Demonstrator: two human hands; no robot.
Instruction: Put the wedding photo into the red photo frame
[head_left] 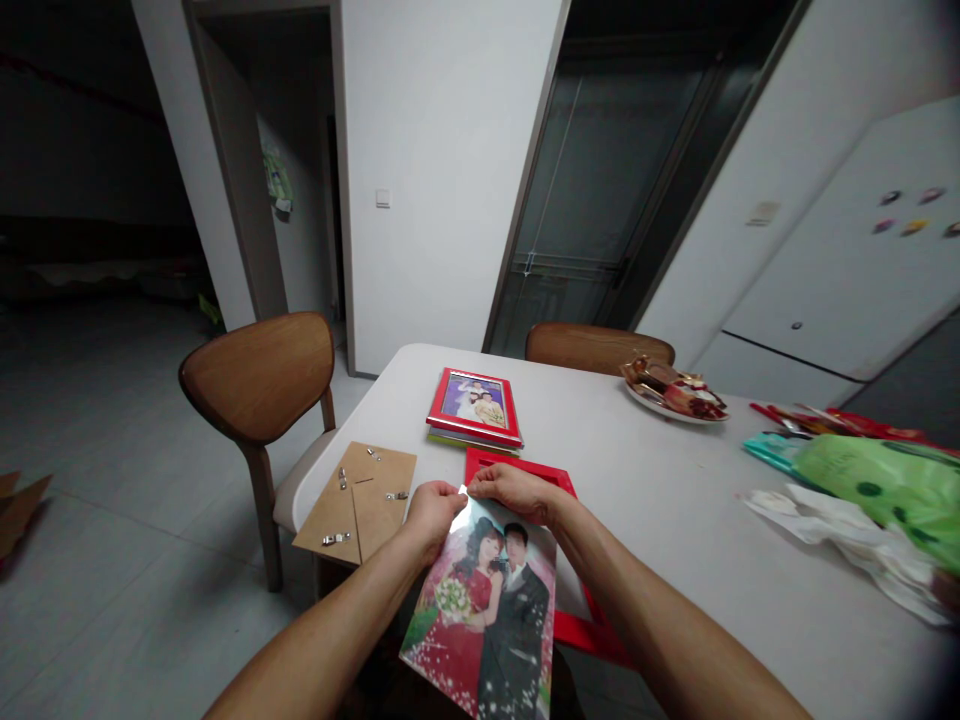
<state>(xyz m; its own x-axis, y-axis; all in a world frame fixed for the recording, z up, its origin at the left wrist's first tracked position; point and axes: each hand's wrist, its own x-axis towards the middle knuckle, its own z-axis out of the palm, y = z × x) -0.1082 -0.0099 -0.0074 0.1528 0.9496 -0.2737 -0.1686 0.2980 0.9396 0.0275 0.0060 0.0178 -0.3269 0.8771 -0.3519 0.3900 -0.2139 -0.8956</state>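
Note:
A glossy photo print [495, 610] of a couple, one in a red dress with a bouquet and one in a dark suit, is held at its top edge. My left hand [433, 518] pinches the top left corner, its fingers closed. Beside it, my right hand [514, 490] grips the same edge, fingertips close to the left ones. Beneath the print and my right forearm lies a red picture frame [592, 635], partly covered. To the left, a brown backing board [394, 465] with metal clips rests at the table edge.
A framed photo in red [476, 405] lies stacked farther back on the white table [570, 405]. A plate of wrapped items [675, 390] stands at the back right. Green plastic bag [877, 485] and crumpled tissues [840, 535] lie right. Wooden chairs [259, 375] stand around the table.

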